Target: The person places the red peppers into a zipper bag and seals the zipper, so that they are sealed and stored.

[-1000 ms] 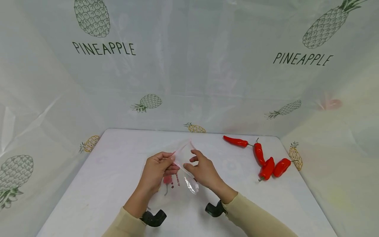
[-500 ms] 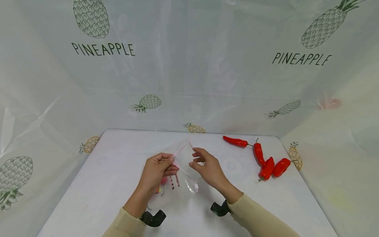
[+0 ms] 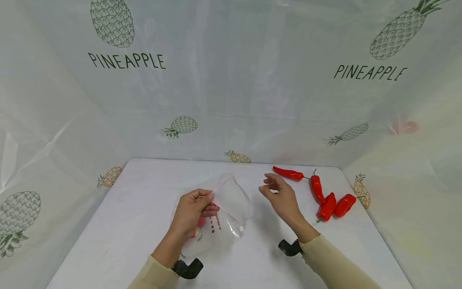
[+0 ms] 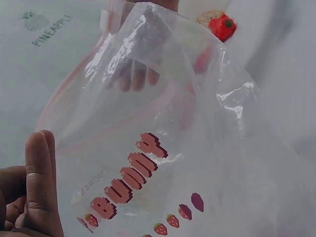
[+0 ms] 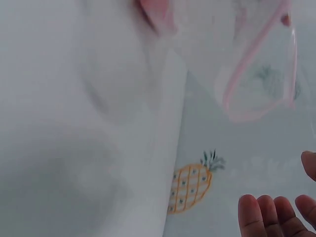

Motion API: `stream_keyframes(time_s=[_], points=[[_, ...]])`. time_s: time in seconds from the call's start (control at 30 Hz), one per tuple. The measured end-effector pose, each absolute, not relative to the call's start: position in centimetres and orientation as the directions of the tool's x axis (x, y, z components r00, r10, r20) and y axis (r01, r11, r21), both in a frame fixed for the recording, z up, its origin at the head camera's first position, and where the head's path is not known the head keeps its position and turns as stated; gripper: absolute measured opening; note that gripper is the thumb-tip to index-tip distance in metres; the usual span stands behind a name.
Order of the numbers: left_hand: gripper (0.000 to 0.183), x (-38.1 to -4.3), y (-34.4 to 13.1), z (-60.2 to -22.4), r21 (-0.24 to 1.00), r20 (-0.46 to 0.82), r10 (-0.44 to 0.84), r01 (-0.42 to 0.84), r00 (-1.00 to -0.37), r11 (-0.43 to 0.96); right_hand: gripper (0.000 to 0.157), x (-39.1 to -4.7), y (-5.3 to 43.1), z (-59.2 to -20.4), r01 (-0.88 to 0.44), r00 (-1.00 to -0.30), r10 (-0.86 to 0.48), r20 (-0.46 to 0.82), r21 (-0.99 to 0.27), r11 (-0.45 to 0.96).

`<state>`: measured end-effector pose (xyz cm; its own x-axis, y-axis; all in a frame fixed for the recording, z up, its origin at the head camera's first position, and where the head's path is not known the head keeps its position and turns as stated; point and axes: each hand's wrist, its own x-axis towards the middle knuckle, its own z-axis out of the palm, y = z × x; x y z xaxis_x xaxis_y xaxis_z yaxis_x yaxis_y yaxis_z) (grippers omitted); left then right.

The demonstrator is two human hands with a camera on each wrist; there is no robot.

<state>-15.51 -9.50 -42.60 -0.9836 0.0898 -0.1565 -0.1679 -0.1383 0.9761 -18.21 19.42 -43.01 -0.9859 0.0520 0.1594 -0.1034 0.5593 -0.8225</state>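
Note:
A clear plastic zip bag (image 3: 234, 198) with pink edging hangs over the table, its mouth spread apart. My left hand (image 3: 191, 210) pinches its rim between thumb and fingers. Pink "BUNNY" lettering and small strawberries are printed on the bag (image 4: 148, 108) in the left wrist view. To the right of the bag, apart from it, my right hand (image 3: 285, 200) is in the air with loosely bent fingers and holds nothing. Through the film in the left wrist view, the right hand's fingers (image 4: 138, 79) show blurred. Several red chili peppers (image 3: 327, 207) lie just beyond that hand.
The white table (image 3: 119, 224) ends at a back edge against a pineapple-print sheet (image 3: 231, 96), which also rises at both sides. A black wrist camera (image 3: 187, 268) sits at the left wrist, another wrist camera (image 3: 290, 247) at the right.
My right hand has let go of the bag's rim and moved right, towards the peppers. The bag's mouth stands wider. My left hand has kept its hold in nearly the same place.

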Motion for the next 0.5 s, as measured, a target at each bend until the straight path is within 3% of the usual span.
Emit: stream_keyframes(time_s=[0.5], points=[[0.020,-15.4,-9.7,-42.8,0.978,-0.160,0.084,-0.170,-0.984,-0.120,0.057,-22.4,27.6,-43.6,-0.083,-0.976,0.092,0.197,-0.729,0.680]])
